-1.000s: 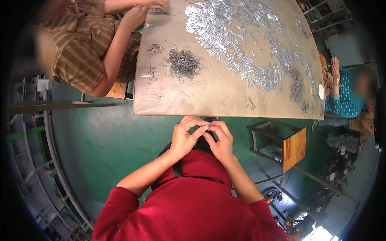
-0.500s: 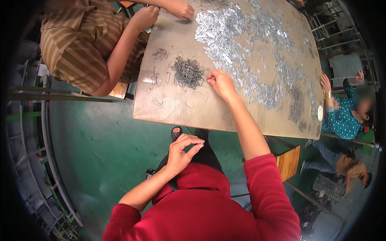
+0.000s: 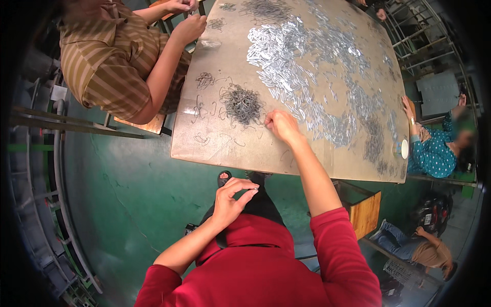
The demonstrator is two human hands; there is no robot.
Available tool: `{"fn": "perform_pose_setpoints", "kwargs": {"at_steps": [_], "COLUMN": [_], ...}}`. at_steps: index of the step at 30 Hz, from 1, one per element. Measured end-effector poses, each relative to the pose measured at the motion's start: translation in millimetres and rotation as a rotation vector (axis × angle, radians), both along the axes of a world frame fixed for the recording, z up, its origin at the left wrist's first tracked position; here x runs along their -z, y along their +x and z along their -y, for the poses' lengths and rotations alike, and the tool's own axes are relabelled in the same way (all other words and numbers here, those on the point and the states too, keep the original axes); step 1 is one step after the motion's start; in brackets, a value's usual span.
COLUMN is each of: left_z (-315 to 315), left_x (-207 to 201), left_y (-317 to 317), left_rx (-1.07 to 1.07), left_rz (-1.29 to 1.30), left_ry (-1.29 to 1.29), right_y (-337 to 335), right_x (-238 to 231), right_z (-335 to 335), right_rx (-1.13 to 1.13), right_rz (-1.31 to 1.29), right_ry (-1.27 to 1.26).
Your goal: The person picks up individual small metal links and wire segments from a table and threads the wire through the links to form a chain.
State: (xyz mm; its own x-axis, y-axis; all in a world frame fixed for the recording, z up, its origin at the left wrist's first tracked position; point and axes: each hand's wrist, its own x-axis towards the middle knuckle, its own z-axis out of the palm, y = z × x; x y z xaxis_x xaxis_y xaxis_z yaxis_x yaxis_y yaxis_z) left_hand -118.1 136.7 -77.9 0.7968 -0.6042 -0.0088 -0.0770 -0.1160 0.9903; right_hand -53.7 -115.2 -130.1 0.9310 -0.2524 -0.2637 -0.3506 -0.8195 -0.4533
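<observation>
My left hand (image 3: 231, 202) is over my lap, in front of the table edge. Its thumb and forefinger pinch a tiny piece that barely shows at the tips. My right hand (image 3: 283, 125) rests low over the table top with its fingers curled together. Whatever is between those fingers is hidden. Just left of it lies a tangled pile of dark thin wire hooks (image 3: 242, 105). Beyond it spreads a large heap of small shiny silver slips (image 3: 279, 56). Loose wire pieces (image 3: 202, 138) are scattered on the table's near left part.
The brown table (image 3: 225, 156) fills the upper middle. A co-worker in a striped shirt (image 3: 110, 66) sits at its left side, both hands near the edge. Another in dotted teal (image 3: 434, 153) sits at the right, by a paper cup (image 3: 404, 149). A wooden stool (image 3: 365, 215) stands below the table.
The striped-shirt co-worker's farther hand has drawn back from the table to the other hand. My right hand has come slightly nearer me. My left hand keeps its pinch.
</observation>
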Motion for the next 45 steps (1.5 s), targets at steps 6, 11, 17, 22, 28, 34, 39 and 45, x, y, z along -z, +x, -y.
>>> {"fn": "perform_pose_setpoints", "kwargs": {"at_steps": [6, 11, 17, 22, 28, 34, 39, 45], "left_z": [-3.9, -6.4, -4.8, -3.6, -3.4, 0.3, 2.4, -3.1], "left_x": [0.5, 8.3, 5.0, 5.2, 2.8, -1.5, 1.3, 3.3], "left_y": [-0.5, -2.7, -4.6, -4.1, -5.1, -4.4, -4.3, -2.9], "left_rx": [-0.033, -0.041, -0.029, -0.027, 0.012, 0.086, 0.15, 0.144], "left_rz": [-0.036, 0.011, -0.003, 0.027, 0.01, -0.003, 0.09, 0.052], "left_ry": [0.004, -0.005, -0.019, -0.041, 0.006, 0.012, 0.017, -0.004], "right_y": [6.3, 3.8, 15.8, 12.8, -12.7, -30.7, -21.3, -21.5], "right_x": [4.1, 0.8, -8.7, 1.6, 9.4, 28.5, 79.3, 36.2], "right_z": [13.6, 6.6, 2.6, 10.0, 20.4, 8.6, 6.9, -12.1], "right_rx": [0.153, 0.04, -0.113, -0.219, 0.27, 0.678, 0.696, 0.652], "right_rz": [0.012, 0.159, 0.076, 0.091, 0.177, 0.312, 0.75, 0.775], "right_ry": [0.057, -0.062, -0.013, -0.086, 0.549, 1.06, 0.653, 0.351]}}
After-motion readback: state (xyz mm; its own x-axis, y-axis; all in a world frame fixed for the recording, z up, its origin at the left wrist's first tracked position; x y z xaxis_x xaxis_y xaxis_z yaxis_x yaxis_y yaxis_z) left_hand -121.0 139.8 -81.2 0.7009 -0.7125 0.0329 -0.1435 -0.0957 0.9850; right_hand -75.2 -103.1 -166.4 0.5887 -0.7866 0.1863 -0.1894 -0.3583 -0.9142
